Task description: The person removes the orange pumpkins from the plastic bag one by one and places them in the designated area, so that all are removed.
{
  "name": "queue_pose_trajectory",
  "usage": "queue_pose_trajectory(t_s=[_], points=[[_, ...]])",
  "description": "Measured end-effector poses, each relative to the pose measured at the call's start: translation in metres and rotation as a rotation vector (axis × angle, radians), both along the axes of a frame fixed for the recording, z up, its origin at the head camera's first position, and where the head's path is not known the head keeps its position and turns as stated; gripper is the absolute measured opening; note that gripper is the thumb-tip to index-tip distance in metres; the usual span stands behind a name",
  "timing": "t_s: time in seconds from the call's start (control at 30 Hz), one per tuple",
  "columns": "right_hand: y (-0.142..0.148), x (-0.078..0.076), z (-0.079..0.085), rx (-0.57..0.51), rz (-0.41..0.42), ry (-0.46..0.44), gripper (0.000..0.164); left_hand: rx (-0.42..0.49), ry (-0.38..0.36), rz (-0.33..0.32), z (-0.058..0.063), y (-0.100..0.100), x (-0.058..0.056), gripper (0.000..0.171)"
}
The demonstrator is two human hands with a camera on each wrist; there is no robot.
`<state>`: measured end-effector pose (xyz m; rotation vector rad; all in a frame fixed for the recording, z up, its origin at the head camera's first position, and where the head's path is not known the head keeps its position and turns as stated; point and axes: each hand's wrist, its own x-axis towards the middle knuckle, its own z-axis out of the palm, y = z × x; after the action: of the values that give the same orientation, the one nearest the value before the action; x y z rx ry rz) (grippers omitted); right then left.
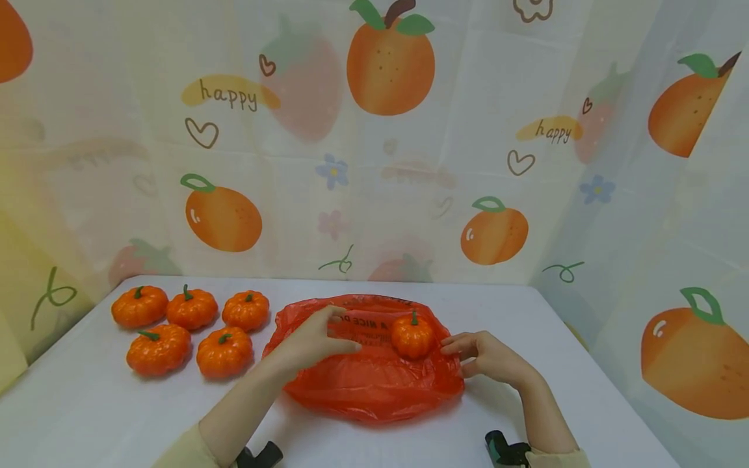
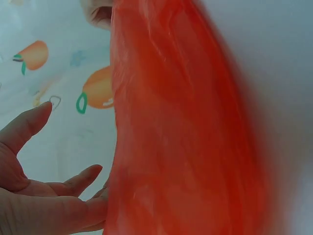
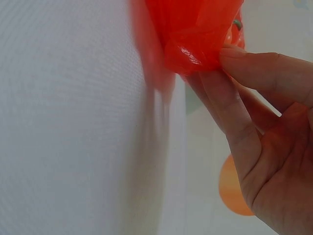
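A red plastic bag (image 1: 368, 393) with dark lettering lies spread on the white table, its mouth facing up. One small orange pumpkin (image 1: 413, 337) with a green stem sits on the right part of the bag. My right hand (image 1: 494, 357) pinches the bag's right edge, the thumb (image 3: 244, 61) on one side and fingers (image 3: 230, 105) on the other. Over the bag's left side is my left hand (image 1: 316, 338), its thumb and fingers spread apart. In the left wrist view, red plastic (image 2: 166, 127) hides some of that hand's fingertips.
Several more orange pumpkins (image 1: 225, 353) stand in two rows on the table (image 1: 70, 403), left of the bag. A fruit-printed curtain (image 1: 374, 162) rises behind the table and along its sides. Dark wrist devices (image 1: 506, 448) show at both sleeves.
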<state>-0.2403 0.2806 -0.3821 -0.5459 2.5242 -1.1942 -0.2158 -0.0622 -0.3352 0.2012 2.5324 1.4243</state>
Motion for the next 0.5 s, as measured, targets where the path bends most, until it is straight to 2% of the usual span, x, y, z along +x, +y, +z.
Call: queue_pose_trajectory(t_s=[0.13, 0.5], points=[[0.0, 0.0, 0.0, 0.001, 0.007, 0.006, 0.041, 0.026, -0.023, 0.004, -0.006, 0.012, -0.001, 0.069], [0.0, 0.0, 0.0, -0.007, -0.01, -0.019, 0.041, 0.105, -0.077, -0.04, -0.021, 0.044, -0.004, 0.07]])
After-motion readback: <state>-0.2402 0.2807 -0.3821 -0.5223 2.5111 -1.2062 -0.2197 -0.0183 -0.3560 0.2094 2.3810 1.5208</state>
